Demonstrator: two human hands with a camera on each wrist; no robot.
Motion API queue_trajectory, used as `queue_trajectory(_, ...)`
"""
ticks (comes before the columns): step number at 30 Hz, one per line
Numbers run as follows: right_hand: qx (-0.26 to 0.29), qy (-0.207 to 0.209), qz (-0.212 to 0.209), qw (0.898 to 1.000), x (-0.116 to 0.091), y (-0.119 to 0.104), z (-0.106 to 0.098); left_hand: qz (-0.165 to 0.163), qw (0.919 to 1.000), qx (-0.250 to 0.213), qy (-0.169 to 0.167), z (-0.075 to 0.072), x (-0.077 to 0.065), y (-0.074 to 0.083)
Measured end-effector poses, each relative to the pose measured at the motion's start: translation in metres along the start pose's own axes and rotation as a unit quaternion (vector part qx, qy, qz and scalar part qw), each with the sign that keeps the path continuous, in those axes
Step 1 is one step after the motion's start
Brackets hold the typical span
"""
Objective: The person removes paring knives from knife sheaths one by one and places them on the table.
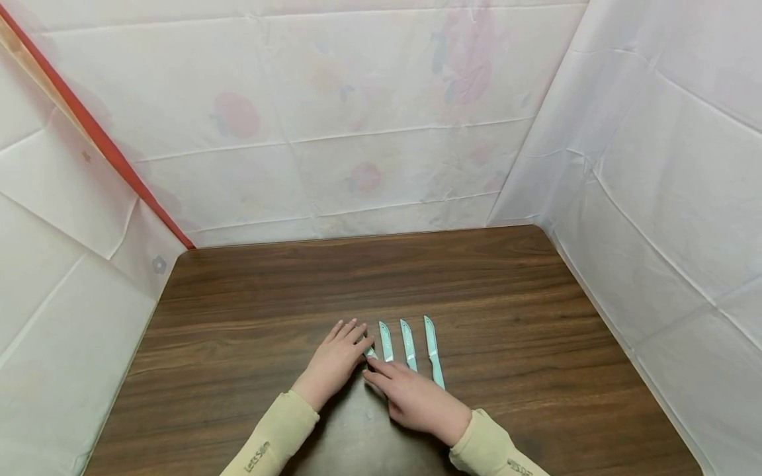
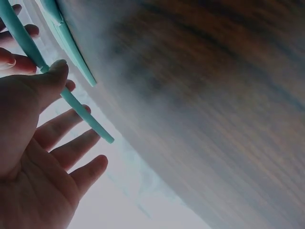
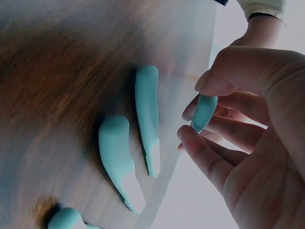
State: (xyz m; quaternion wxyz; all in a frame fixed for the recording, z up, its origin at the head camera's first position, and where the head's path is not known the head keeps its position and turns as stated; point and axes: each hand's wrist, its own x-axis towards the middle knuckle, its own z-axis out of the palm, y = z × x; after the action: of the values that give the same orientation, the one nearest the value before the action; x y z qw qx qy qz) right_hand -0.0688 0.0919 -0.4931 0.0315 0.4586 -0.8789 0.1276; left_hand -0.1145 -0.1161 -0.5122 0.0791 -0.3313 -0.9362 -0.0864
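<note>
Teal knife (image 2: 29,46) in both hands, over wooden table (image 1: 256,284), left of three similar knives (image 1: 408,342) lying side by side. Left hand (image 1: 335,362): thumb and index pinch knife, other fingers extended, spread. Right hand (image 1: 419,398): thumb and fingertips curled in, pinching handle.

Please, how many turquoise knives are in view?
4. The held knife is in the left hand and right hand; right of it, on the table, lie the nearest knife, middle knife and farthest knife. None seems hidden.
</note>
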Motion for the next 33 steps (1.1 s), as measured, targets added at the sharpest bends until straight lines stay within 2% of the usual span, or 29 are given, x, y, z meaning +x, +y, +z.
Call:
queue_trajectory(7,0.006,0.006,-0.002,1.0,-0.004,0.002,-0.002,0.007,0.9999,0.013,0.008,0.002,-0.001,0.0)
queue_trajectory(15,0.015,0.011,-0.004,1.0,-0.007,0.009,-0.004,0.01,0.9994,-0.002,0.034,-0.001,0.001,0.002)
queue_trajectory(25,0.026,0.012,0.012,1.0,-0.009,0.013,-0.006,0.009,0.9993,0.015,0.034,-0.002,0.003,0.003)
queue_trajectory(33,0.023,0.028,0.011,0.999,-0.011,0.014,-0.008,0.017,0.9981,0.022,0.056,0.0,0.002,0.003)
